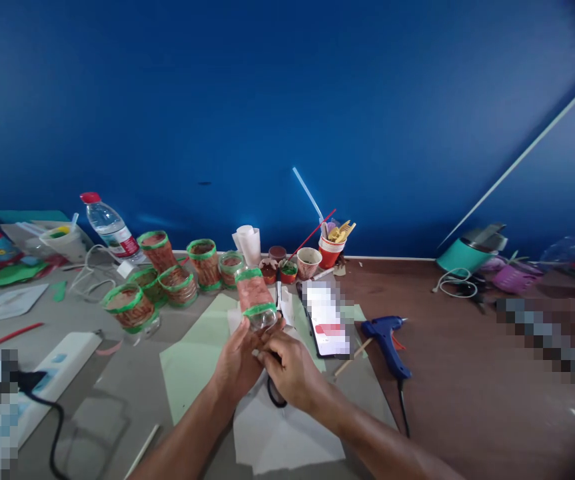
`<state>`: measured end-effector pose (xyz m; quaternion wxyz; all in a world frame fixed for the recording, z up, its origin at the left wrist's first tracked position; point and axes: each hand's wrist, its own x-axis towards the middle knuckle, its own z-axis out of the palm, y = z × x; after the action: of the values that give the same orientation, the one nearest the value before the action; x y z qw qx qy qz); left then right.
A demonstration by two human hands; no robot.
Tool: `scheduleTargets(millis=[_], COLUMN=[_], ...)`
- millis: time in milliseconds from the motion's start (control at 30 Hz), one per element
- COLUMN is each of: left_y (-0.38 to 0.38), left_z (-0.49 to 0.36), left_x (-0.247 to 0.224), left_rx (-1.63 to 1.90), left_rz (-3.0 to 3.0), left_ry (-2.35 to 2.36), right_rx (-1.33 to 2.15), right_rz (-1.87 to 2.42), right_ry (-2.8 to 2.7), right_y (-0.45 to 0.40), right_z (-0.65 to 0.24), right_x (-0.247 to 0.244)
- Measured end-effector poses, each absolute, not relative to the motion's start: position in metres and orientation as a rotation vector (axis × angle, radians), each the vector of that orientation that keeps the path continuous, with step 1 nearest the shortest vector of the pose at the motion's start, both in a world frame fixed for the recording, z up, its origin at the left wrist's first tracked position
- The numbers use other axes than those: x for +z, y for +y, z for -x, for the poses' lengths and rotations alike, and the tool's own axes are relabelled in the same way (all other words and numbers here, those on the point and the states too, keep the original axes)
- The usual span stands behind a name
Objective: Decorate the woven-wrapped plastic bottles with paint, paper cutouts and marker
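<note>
Green-banded jar (256, 291) sits tilted in left hand (237, 358), gripped near its clear end. Right hand (288, 365) is just below jar, fingers curled; can't tell if it holds anything.

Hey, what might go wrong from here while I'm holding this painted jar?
The black-handled metal scissors appear beneath the right hand, so a careless move might nick it. The clear plastic jar with reddish-brown paint and green bands, in the left hand, could smear if wet; I can't tell. The blue, black-corded glue gun, lying to the right, might burn you if hot, which isn't visible.
</note>
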<state>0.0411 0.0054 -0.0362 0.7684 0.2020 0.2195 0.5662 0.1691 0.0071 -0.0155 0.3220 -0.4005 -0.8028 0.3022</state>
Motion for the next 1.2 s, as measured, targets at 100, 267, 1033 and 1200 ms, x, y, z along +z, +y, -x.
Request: scheduleTargets(millis=[100,267,1033,1200], left_y=[0.005,0.005,0.001,-0.002], left_z=[-0.043,-0.041,-0.049,-0.05], left_x=[-0.035,-0.032,-0.023,-0.022], left_rx=[1.219,1.262,1.354,1.294], left_rz=[-0.439,-0.395,-0.481,-0.621], left_ry=[0.454,0.488,0.685,0.71], right_rx=[0.741,0.644,0.002,0.046], right_rz=[1.14,1.216,2.222,2.335], right_ry=[-2.163,-2.179,-2.113,-2.017], right_y=[0.007,0.01,0.021,0.03], right_z=[-0.166,-0.169,-0.353,-0.345], right_x=[-0.016,-0.011,-0.04,-0.038])
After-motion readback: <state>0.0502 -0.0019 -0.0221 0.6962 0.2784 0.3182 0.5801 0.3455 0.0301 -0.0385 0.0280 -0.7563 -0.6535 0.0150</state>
